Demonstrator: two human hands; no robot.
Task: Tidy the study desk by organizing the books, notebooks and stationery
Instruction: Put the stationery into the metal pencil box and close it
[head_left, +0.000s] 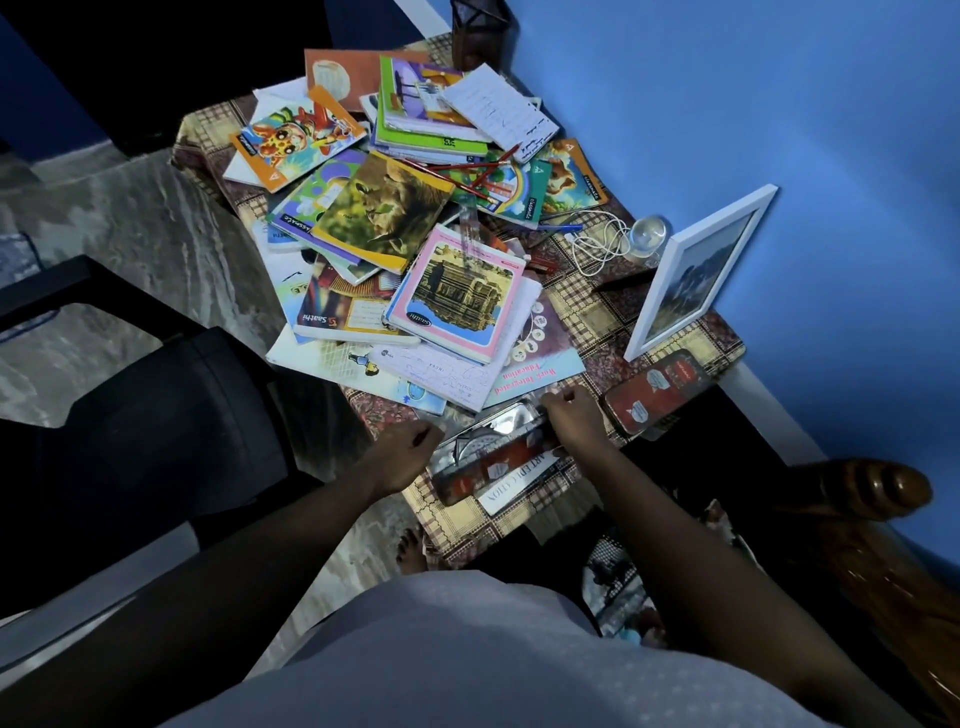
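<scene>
A messy heap of notebooks (400, 218) covers the checked desk cloth (592, 317). Red pencils (478, 174), a clear ruler (467, 234) and a blue pen (561, 227) lie on the heap. At the near edge an open metal geometry box (493, 441) with a protractor inside rests on an "Art Education" book (519, 480). My right hand (571, 415) grips the box's far right end. My left hand (410, 452) sits curled at its left end, and whether it touches the box is unclear. The box's red lid (660, 389) lies to the right.
A white picture frame (691, 270) leans on the blue wall at the right, with a clear round object (647, 236) and a white cable (597, 244) beside it. A black chair (156, 415) stands left of the desk. A carved wooden post (872, 488) is at the right.
</scene>
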